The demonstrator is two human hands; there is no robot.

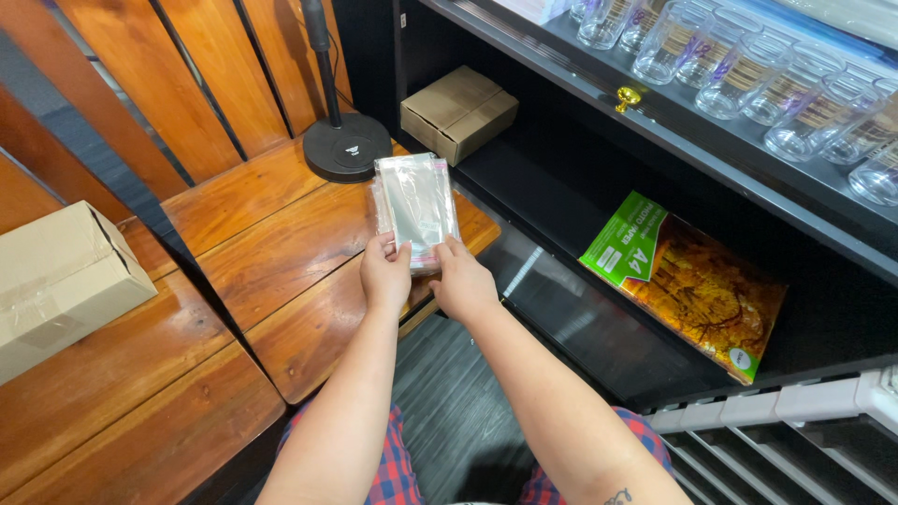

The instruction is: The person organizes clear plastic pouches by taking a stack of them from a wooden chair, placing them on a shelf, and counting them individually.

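Observation:
A stack of clear plastic sleeves (415, 204) rests on the wooden bench (281, 252) at its right edge. My left hand (385, 277) grips the stack's near left corner. My right hand (460, 281) grips its near right corner. Both hands hold the stack's lower edge, and the stack's far end points toward the round black stand base (347, 147).
A small brown box (458, 112) sits in the black cabinet behind the stack. A green and orange paper pack (687, 281) lies on the cabinet's lower shelf. Clear plastic cups (748, 75) line the upper shelf. A taped cardboard box (56, 281) stands at left.

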